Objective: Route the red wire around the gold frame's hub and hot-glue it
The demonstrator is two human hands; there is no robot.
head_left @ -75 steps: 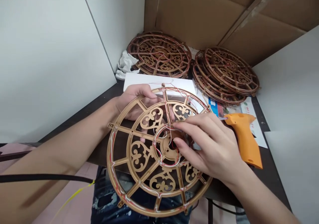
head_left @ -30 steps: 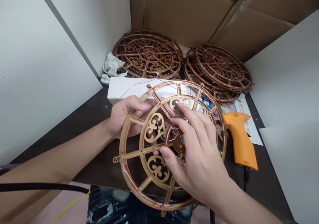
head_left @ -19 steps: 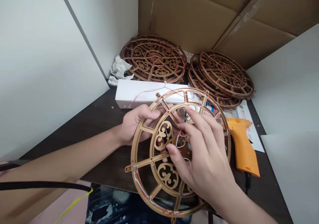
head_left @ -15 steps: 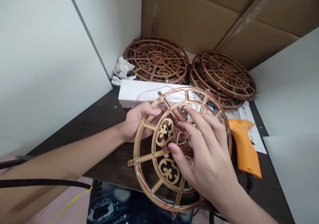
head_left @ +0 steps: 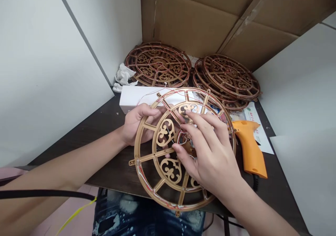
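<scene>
A round gold-coloured lattice frame (head_left: 156,184) with scroll ornaments is held tilted above the table's front edge. Red and white wires (head_left: 147,183) run in its rim and along a spoke to the hub. My left hand (head_left: 138,122) grips the rim at the upper left, thumb on top, some fingers hidden beneath. My right hand (head_left: 210,147) lies over the hub, fingers spread and bent, thumb and index tips apart beside the hub wires (head_left: 181,137). Its palm covers part of the hub.
Similar wired frames are stacked at the back left (head_left: 157,64) and back right (head_left: 231,77). A white box (head_left: 128,99) stands behind the held frame, crumpled tissue (head_left: 123,75) beside it. An orange glue gun (head_left: 250,148) lies right, near printed paper (head_left: 262,134). White panels and cardboard (head_left: 194,19) enclose the table.
The whole view has shifted slightly, so most things sit a little further left. Both hands keep nearly the same places on the frame.
</scene>
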